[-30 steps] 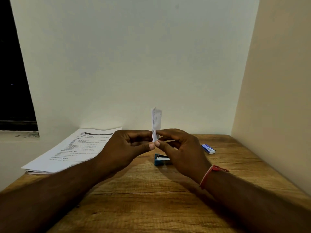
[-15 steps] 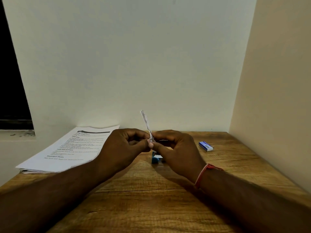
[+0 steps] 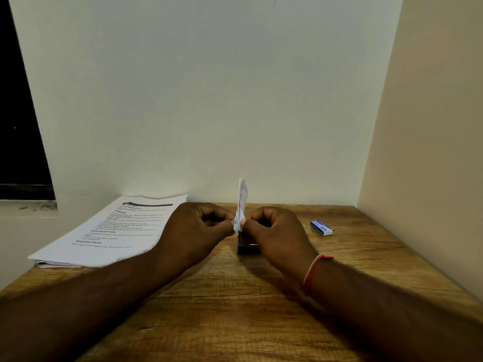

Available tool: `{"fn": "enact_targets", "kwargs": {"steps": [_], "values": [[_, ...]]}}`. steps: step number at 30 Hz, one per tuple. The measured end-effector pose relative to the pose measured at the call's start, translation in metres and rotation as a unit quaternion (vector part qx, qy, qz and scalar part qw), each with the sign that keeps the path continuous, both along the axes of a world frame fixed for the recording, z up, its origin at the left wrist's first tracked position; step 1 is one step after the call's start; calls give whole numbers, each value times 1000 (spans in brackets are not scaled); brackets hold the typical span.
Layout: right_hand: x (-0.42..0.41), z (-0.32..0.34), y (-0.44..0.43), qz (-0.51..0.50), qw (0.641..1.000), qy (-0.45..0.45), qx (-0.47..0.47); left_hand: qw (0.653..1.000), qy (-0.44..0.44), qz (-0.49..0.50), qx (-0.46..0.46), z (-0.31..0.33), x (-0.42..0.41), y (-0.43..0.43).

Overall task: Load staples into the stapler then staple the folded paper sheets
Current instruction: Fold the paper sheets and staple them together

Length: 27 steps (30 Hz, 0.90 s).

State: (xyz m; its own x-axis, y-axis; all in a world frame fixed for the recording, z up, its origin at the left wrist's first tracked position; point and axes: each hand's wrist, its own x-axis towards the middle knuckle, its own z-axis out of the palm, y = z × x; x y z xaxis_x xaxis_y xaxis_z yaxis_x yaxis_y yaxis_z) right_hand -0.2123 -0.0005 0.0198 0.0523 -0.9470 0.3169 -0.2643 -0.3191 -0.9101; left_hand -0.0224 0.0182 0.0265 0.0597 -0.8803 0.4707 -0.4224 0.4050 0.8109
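The folded paper now stands close to upright between the two hands, seen nearly edge-on, where half a second ago it leaned back to the left and a second ago it showed more of its flat face. Its layers fan slightly apart at the top. The left hand pinches its lower edge between thumb and forefinger, and the right hand pinches the same lower edge from the other side, the fingertips of both almost meeting around the paper. Both hands are curled shut, not spread.

The turning of the paper suggests the person is squaring or creasing the fold rather than stapling, since the blue stapler sits on the table just below and behind the right hand, partly hidden, touched by neither hand. Whether it is loaded with staples cannot be told from here. The small blue staple box lies well to the right on the table, apart from both hands, and the stack of printed sheets rests at the left.

By this reading the paper is nearly ready, and one hand would have to free itself to fetch the stapler
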Motion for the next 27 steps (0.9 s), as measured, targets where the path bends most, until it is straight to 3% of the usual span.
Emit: {"fn": "enact_targets", "kwargs": {"steps": [6,13,27], "values": [[1,-1,0,-6,999,28,-17,995,74,-26,65,-2,4,-4],[1,-4,5,-50,969,162,-178,987,117,-94,61,0,4,-1],[1,-6,1,-44,967,145,-202,960,218,-124,124,-4,2,-13]]}}
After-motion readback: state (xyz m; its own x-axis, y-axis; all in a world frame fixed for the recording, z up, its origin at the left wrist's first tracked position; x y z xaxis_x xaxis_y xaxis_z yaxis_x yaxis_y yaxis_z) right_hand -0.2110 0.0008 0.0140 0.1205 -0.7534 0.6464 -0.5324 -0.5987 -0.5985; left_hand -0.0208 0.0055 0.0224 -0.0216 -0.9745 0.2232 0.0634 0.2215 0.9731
